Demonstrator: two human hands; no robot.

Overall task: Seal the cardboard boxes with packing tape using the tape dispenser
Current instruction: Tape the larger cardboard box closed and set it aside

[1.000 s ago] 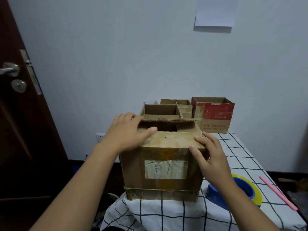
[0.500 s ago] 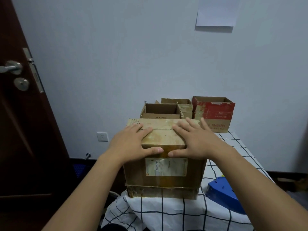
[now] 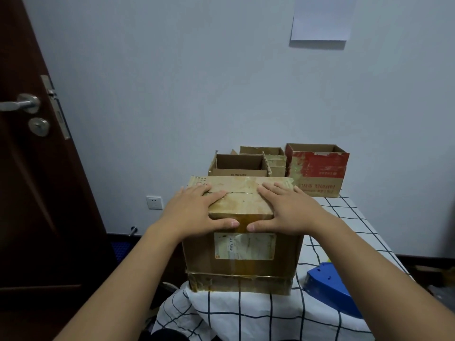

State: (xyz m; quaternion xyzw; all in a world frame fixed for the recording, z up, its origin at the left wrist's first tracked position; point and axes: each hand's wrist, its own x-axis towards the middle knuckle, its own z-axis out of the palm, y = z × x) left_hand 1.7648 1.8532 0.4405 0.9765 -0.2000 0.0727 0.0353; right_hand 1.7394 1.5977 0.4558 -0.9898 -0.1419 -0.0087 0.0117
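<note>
We are pressing both flaps of the box [image 3: 242, 252] down, left hand [image 3: 194, 212] and right hand [image 3: 290, 212] flat, fingers spread; three open boxes [image 3: 317, 168] are standing at the worktop's [image 3: 344, 217] far edge, the blue dispenser [image 3: 327, 289] lying partly behind our right forearm.

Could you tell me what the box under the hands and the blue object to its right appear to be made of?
The box looks like brown corrugated cardboard, matte and worn, with glossy tape strips along its base and a shiny label on its front. The blue object looks like hard moulded plastic with a smooth, slightly glossy surface and small holes; it is probably the tape dispenser, though an arm partly hides it.
</note>
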